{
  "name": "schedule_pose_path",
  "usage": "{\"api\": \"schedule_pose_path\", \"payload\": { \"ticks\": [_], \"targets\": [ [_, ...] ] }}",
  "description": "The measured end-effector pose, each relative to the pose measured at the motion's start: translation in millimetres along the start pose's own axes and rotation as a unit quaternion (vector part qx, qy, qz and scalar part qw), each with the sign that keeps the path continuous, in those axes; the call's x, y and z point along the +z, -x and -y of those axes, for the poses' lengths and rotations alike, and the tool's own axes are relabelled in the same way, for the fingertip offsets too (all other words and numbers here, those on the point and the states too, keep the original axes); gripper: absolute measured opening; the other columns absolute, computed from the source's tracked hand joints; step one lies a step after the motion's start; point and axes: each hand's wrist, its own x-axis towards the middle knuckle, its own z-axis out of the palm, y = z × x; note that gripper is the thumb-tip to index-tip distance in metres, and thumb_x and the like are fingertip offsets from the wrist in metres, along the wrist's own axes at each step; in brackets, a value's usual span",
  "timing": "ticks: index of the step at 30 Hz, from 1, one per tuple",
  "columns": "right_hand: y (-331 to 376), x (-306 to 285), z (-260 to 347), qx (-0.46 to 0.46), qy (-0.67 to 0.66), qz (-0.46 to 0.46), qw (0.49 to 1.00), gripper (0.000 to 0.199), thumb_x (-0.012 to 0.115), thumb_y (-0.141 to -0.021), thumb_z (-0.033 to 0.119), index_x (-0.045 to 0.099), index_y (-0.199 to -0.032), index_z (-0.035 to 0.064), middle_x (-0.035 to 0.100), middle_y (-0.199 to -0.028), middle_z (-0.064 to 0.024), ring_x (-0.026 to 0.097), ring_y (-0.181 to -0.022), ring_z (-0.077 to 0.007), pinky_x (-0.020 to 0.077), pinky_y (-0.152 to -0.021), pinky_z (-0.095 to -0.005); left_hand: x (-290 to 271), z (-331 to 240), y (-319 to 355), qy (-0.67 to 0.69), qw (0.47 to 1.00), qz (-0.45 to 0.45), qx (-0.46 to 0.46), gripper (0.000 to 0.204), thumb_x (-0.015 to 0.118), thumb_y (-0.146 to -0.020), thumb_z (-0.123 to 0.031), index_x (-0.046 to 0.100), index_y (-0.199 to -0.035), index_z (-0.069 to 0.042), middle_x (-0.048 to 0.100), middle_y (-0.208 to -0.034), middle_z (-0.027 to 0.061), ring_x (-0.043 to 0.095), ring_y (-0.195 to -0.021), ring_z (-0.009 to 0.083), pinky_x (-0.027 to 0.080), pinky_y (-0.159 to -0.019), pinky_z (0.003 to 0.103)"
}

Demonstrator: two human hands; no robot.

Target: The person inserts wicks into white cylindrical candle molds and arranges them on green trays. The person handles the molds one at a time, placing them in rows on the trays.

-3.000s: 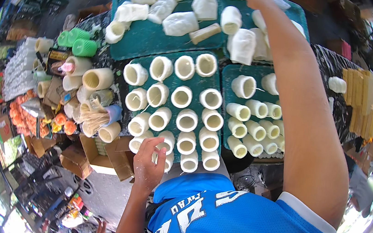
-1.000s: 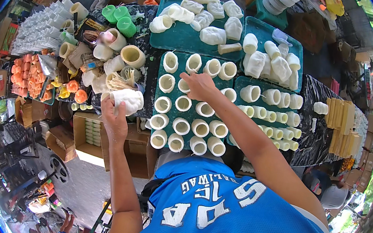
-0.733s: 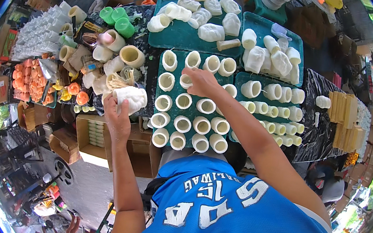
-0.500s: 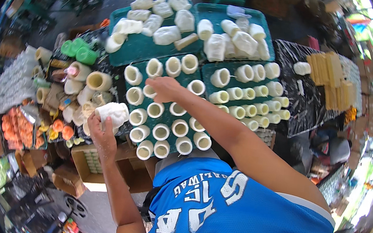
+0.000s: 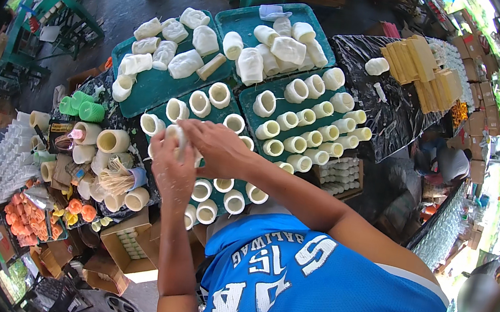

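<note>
The left hand [image 5: 174, 163] grips a white piece [image 5: 176, 134], partly hidden. The right hand [image 5: 218, 147] is placed against the left hand, above the near left tray [image 5: 216, 115]. White cups [image 5: 234, 202] stand in rows on this tray; narrower pale cylinders [image 5: 312, 139] stand on the near right tray [image 5: 279, 108]. Lumpy white pieces [image 5: 185, 64] lie on the far left tray [image 5: 152, 88].

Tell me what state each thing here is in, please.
White piece: gripped, partly hidden
Left hand: closed on the white piece
Right hand: fingers bent beside it, grip unclear
Larger cream cups: standing, hollow, mouths open
Lumpy white pieces: loose, some heaped
Cardboard box: open
Yellow slabs: stacked
</note>
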Motion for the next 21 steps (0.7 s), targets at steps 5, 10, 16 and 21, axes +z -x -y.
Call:
{"api": "schedule_pose_path", "payload": {
  "ticks": [5, 10, 16, 21],
  "targets": [
    [32.4, -38.9, -42.5, 0.123, -0.015, -0.206, 0.971, 0.071, 0.086, -0.083, 0.023, 0.058, -0.144, 0.001, 0.075, -0.126, -0.0224, 0.073, -0.113, -0.0444, 0.0593, -0.096, -0.0486, 53.3, -72.0, -21.7, 0.061, 0.988, 0.054, 0.133, 0.036, 0.073, -0.099, -0.015, 0.062, -0.13, 0.0, 0.043, -0.161, 0.031, 0.058, -0.136, 0.0533, 0.057, -0.1, 0.054],
    [66.2, -99.7, -101.0, 0.258, -0.101, -0.333, 0.901, 0.061, 0.088, -0.08, 0.016, 0.067, -0.135, -0.0013, 0.077, -0.121, -0.0186, 0.077, -0.111, -0.0302, 0.0598, -0.096, -0.0395, 84.2, -102.9, -42.8, 0.305, 0.945, 0.077, 0.085, 0.047, 0.071, -0.103, -0.017, 0.056, -0.147, -0.006, 0.044, -0.166, 0.0232, 0.071, -0.122, 0.0425, 0.059, -0.094, 0.048],
    [81.3, -136.7, -177.6, 0.299, -0.056, -0.34, 0.89, 0.068, 0.092, -0.081, 0.028, 0.068, -0.138, -0.001, 0.081, -0.115, -0.0177, 0.079, -0.105, -0.0271, 0.0613, -0.095, -0.0387, 202.7, -51.2, -100.9, -0.134, 0.957, 0.257, -0.006, 0.057, 0.068, -0.102, -0.044, 0.06, -0.14, -0.003, 0.077, -0.121, 0.0209, 0.076, -0.11, 0.0418, 0.058, -0.094, 0.054],
    [55.3, -126.0, -178.2, 0.304, 0.079, -0.298, 0.901, 0.047, 0.085, -0.079, 0.025, 0.076, -0.122, 0.0071, 0.079, -0.114, -0.0215, 0.076, -0.105, -0.0417, 0.0612, -0.091, -0.0493, 280.1, -2.1, -114.6, -0.227, 0.922, 0.313, 0.024, 0.041, 0.059, -0.1, -0.025, 0.063, -0.132, 0.0, 0.078, -0.118, 0.0283, 0.076, -0.113, 0.0461, 0.06, -0.096, 0.056]
  ]
}}
